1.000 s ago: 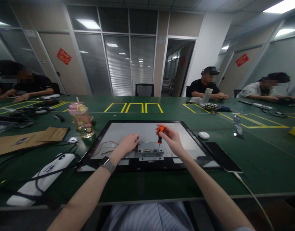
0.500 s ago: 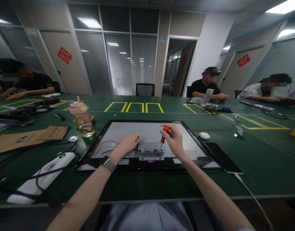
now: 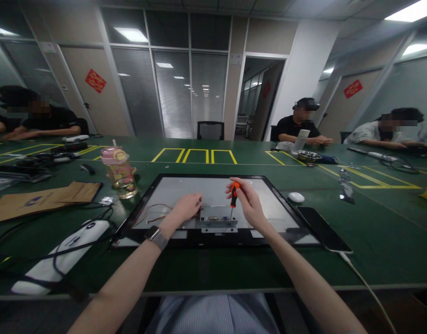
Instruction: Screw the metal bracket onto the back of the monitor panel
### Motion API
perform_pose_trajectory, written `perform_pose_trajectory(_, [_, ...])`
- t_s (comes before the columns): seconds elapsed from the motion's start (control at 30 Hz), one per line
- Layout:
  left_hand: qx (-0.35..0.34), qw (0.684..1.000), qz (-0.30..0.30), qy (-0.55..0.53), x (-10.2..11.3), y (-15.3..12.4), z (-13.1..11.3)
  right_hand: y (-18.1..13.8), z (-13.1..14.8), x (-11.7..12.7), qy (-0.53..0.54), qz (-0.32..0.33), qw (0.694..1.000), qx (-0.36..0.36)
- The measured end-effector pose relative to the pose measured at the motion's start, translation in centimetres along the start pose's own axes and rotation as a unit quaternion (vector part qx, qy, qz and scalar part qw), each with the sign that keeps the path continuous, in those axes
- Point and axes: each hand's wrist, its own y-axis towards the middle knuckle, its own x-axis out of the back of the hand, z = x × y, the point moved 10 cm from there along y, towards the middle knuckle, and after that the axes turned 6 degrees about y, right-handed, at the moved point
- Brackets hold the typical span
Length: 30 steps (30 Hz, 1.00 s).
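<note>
An orange and black screwdriver (image 3: 234, 195) stands nearly upright in my right hand (image 3: 251, 204), between thumb and fingers. Its shaft points down to the right end of a metal bracket with connector ports (image 3: 218, 222). That bracket lies at the near middle of a flat display panel (image 3: 213, 188) with a black frame. My left hand (image 3: 188, 206) is at the bracket's left side, its fingers curled and their tips partly hidden; what they grip cannot be made out. Thin wires (image 3: 152, 213) run across the panel to the left of the bracket.
Left of the panel are a drink cup with a straw (image 3: 119, 174), a paper bag (image 3: 46, 200) and a white power strip (image 3: 62, 257) with dark cables. To the right lie a white case (image 3: 296, 197) and a phone (image 3: 323, 228) on a cable. Several people sit across the table.
The screwdriver's handle has shifted slightly left and stands more upright. My right hand's fingers have moved around it. My left hand stays in place.
</note>
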Motion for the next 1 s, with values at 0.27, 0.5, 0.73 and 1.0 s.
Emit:
perform_pose_trajectory(0.27, [0.002,1.0,0.0,-0.003,-0.2,0.0,0.2,0.1,-0.1,1.8,-0.045,-0.073,0.996,0.005])
perform_pose_trajectory(0.5, [-0.001,1.0,0.004,-0.005,-0.1,0.0,0.0,-0.1,1.1,2.4,-0.135,-0.099,0.984,0.054])
perform_pose_trajectory(0.73, [0.001,1.0,0.002,-0.004,0.0,-0.1,-0.1,0.0,0.3,0.8,-0.065,-0.02,0.998,0.017])
perform_pose_trajectory(1.0, [0.007,1.0,0.0,-0.028,-0.2,0.0,0.2,0.2,0.3,0.8,-0.017,-0.021,1.0,0.003])
